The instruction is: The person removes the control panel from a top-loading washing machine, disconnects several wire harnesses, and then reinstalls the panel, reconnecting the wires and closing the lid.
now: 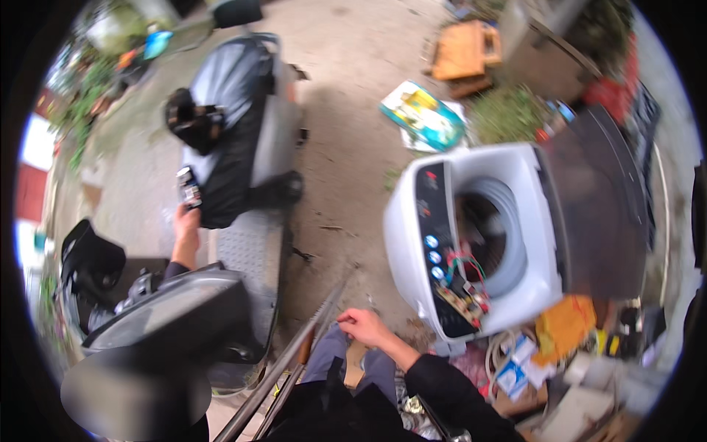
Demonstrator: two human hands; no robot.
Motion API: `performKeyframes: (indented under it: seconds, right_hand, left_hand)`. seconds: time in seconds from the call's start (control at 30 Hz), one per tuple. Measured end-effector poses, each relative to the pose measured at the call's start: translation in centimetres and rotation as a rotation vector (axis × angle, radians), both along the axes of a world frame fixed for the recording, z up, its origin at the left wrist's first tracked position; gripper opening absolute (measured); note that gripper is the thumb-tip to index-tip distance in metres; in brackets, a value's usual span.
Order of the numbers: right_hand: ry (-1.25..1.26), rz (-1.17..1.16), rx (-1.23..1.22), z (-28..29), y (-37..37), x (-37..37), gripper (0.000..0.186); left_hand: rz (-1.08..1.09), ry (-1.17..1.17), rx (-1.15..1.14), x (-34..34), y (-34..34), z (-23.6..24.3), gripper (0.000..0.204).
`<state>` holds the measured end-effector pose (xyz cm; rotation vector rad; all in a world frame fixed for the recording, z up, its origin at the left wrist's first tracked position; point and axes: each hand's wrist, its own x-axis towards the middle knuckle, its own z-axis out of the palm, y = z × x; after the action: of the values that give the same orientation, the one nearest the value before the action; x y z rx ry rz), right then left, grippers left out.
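Note:
Stretched out at the left, my left hand (187,227) is closed around the lower end of a small black-and-silver object (189,187), too blurred to name. It is beside the dark seat (234,121) of a grey scooter (274,132). Low in the middle, my right hand (365,328) hangs over my knee with its fingers curled in, and nothing shows in them. Long metal rods (294,348) slant past just left of it. To its right stands a white top-loading washing machine (399,247), its dark lid (596,206) raised and loose wires (465,269) spilling over its control panel.
The scooter's front shield (169,309) and a blurred mirror (132,398) fill the lower left. A black item (195,121) rests on the seat. Beyond the washer are a colourful bag (423,116), an orange plastic piece (458,50) and cut grass (507,114). Clutter with a yellow bag (565,324) lies lower right.

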<state>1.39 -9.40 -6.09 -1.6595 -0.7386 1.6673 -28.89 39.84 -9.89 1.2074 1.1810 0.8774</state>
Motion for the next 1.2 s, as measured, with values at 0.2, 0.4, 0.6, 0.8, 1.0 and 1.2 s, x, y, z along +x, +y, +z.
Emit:
performKeyframes:
  seconds: [0.2, 0.4, 0.6, 0.8, 1.0, 1.2]
  right_hand:
    - [-0.020, -0.056, -0.013, 0.7, -3.2, 0.5, 0.029]
    - [-0.108, -0.011, 0.125, 4.2, -5.9, 2.2, 0.031]
    - [0.170, -0.128, 0.385, 17.0, -8.8, 14.7, 0.028]
    - [-0.225, -0.622, 0.103, 9.7, -10.8, 29.6, 0.033]
    - [-0.643, -0.519, -0.261, 0.4, -10.3, 35.7, 0.056]
    - [-0.435, -0.444, -0.544, -8.1, -9.1, 39.4, 0.063]
  left_hand:
    - [-0.102, 0.544, 0.430, -2.1, 2.0, -2.3, 0.056]
    - [0.025, 0.885, 0.630, 2.1, -4.4, -1.3, 0.066]
    - [-1.081, 0.612, -1.008, 13.1, -28.4, 7.3, 0.087]
    - [-0.980, 0.336, -1.324, 16.7, -36.3, 7.1, 0.080]
    - [-0.892, 0.350, -1.239, 23.7, -36.3, 5.4, 0.078]
    - [-1.027, 0.415, -1.271, 26.3, -35.0, 6.9, 0.075]
